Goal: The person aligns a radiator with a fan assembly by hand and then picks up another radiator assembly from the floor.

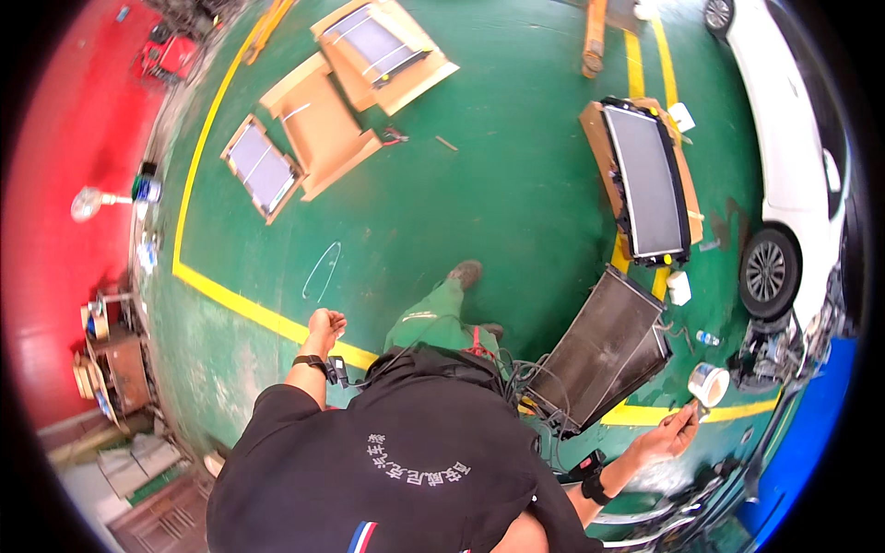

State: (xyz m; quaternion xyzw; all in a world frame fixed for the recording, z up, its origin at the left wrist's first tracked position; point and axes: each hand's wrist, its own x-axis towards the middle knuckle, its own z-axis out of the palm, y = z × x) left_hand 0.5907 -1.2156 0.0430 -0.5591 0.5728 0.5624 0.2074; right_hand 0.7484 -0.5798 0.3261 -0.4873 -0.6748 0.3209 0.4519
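My left hand (326,326) hangs over the green floor with its fingers loosely bent and slightly apart; nothing shows in it. Out to the right, my right hand (673,435) is closed at the lower edge of a white tub (709,383) with a printed label, seemingly holding it. A small dark part sits between fingertips and tub, too small to name. Left of that hand, a brown-grey old radiator (597,346) lies on the floor with dark cables across its near edge. Farther off, a newer radiator with a black frame (643,180) lies on cardboard.
Opened cardboard boxes (318,124) with radiators lie at the far left, near red-handled pliers (395,136). A white car (802,138) stands on the right. A water bottle (707,338) and white box (678,288) are on the floor. Orange lift arms (595,37) reach in at the back.
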